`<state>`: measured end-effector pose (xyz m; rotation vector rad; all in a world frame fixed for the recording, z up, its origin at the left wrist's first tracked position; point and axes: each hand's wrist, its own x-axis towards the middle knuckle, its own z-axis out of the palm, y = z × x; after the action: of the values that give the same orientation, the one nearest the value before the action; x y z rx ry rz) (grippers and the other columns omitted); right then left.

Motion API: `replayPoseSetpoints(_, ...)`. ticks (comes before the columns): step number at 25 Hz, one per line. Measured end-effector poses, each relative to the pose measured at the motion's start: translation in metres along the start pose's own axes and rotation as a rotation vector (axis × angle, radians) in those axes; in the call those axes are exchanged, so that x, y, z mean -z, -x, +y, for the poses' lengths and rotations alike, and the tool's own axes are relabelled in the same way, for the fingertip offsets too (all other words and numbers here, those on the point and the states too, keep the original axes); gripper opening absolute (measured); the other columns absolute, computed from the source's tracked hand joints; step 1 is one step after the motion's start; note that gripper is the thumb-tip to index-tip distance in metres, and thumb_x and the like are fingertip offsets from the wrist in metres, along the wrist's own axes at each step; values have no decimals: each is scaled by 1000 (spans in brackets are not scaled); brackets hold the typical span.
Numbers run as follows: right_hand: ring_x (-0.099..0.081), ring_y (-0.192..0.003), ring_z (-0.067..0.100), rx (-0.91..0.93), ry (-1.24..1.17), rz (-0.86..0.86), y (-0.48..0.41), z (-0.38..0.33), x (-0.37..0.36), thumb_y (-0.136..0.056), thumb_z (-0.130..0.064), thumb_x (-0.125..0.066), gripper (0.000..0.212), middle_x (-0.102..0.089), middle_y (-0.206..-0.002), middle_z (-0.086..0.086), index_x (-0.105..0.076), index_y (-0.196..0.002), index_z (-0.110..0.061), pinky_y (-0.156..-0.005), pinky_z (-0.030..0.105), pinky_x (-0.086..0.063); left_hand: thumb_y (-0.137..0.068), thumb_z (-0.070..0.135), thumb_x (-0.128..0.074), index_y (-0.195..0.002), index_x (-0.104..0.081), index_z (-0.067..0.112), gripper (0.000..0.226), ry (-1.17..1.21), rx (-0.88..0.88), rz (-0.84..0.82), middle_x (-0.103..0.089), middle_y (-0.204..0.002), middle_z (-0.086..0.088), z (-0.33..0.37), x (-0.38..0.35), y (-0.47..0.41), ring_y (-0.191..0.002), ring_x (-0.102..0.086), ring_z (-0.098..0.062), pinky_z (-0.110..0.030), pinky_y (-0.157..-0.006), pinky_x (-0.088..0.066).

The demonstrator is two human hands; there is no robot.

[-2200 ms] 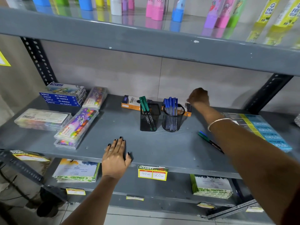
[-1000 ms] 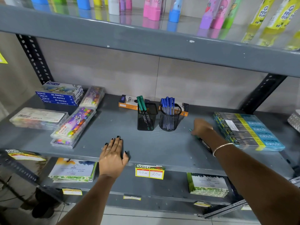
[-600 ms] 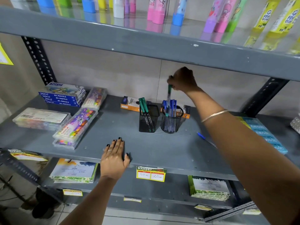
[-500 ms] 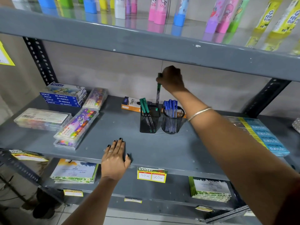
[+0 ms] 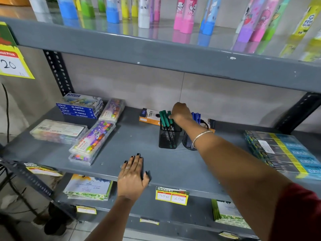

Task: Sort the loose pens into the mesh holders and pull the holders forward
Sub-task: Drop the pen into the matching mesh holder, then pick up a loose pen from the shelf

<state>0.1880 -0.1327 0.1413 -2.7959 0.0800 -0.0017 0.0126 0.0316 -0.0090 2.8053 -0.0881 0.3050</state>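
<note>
A square black mesh holder [image 5: 167, 138] with green pens [image 5: 164, 117] stands mid-shelf. Right beside it is a round black mesh holder [image 5: 188, 141] with blue pens [image 5: 196, 116], partly hidden by my right forearm. My right hand [image 5: 180, 113] is over the square holder, its fingertips pinched on the top of a green pen that stands in the holder with the others. My left hand [image 5: 132, 176] lies flat, fingers spread, on the front edge of the grey shelf [image 5: 139, 136]. No loose pen shows on the shelf; my arm covers the area to the right of the holders.
An orange pen box [image 5: 147, 116] lies behind the holders against the wall. Oil pastel boxes [image 5: 79, 106] and clear pastel cases [image 5: 93, 138] fill the left side. Blue-yellow packs [image 5: 284, 150] lie at the right. The upper shelf [image 5: 156, 49] hangs low overhead.
My right hand picked a green pen up from the shelf's right side, carried it over the holders and lowered it into the square one. The left hand stayed put.
</note>
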Motion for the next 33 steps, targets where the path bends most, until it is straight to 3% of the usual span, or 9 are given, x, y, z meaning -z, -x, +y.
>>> replayPoseSetpoints(4, -69, -94, 31, -77, -147, 232, -9, 34, 26, -89, -2, -50, 21, -72, -99, 19, -70, -95, 4, -85, 35, -56, -74, 33, -36, -108, -65, -2, 57, 12, -1, 16, -65, -112, -18, 0, 0, 0, -102, -62, -34, -37, -95, -25)
replayPoseSetpoints(7, -70, -91, 35, -190, -150, 337, 0, 82, 48, -89, -2, -42, 30, -72, -95, 24, -70, -93, 6, -76, 30, -52, -74, 33, -35, -108, -65, -3, 57, 15, -3, 11, -64, -113, -18, 1, 0, 1, -102, -61, -35, -36, -96, -25)
replayPoseSetpoints(9, -68, -96, 38, -294, -70, 306, 13, 117, 51, -89, 0, -41, 28, -70, -101, 27, -67, -97, 9, -76, 32, -51, -74, 33, -35, -108, -65, -3, 58, 17, -2, 10, -64, -113, -19, 1, 0, 1, -102, -61, -35, -36, -96, -25)
replayPoseSetpoints(15, -57, -120, 36, -397, 279, -87, 63, 191, 11, -87, -2, -58, 33, -59, -128, 21, -58, -120, 4, -93, 40, -50, -74, 31, -35, -108, -65, -4, 58, 22, 1, 20, -64, -113, -19, 1, 0, 1, -103, -61, -35, -37, -96, -25)
replayPoseSetpoints(20, -54, -122, 38, -389, 298, -51, 82, 186, -5, -90, 1, -53, 34, -55, -131, 22, -55, -124, 2, -97, 41, -47, -74, 32, -35, -108, -65, -3, 58, 10, 4, 7, -63, -115, -19, 1, -1, 0, -103, -61, -35, -36, -96, -24)
replayPoseSetpoints(24, -61, -110, 43, -348, 145, 159, 68, 159, 22, -91, -3, -51, 24, -62, -118, 29, -60, -111, 7, -89, 43, -50, -74, 32, -35, -108, -65, -3, 58, -4, 1, 9, -64, -114, -18, 1, 0, 0, -102, -61, -35, -36, -96, -24)
replayPoseSetpoints(27, -67, -97, 39, -269, -2, 377, 44, 119, 62, -95, -16, -51, 27, -69, -104, 27, -65, -101, 6, -76, 35, -52, -75, 32, -34, -109, -65, -3, 57, -7, 1, 9, -64, -114, -18, 1, 0, 0, -103, -61, -35, -36, -96, -24)
replayPoseSetpoints(30, -68, -91, 36, -137, -146, 600, 33, 78, 89, -94, -23, -53, 30, -72, -98, 23, -70, -98, 2, -63, 24, -39, -75, 32, -34, -110, -64, -3, 57, -5, 0, 4, -63, -115, -18, 0, -1, 0, -104, -60, -35, -36, -97, -23)
replayPoseSetpoints(33, -69, -93, 32, -81, -261, 622, 28, 57, 86, -90, -20, -60, 25, -74, -100, 19, -71, -101, 0, -67, 21, -40, -75, 33, -34, -111, -64, -3, 58, -5, 3, -2, -63, -116, -18, -1, -2, 0, -105, -60, -35, -36, -97, -23)
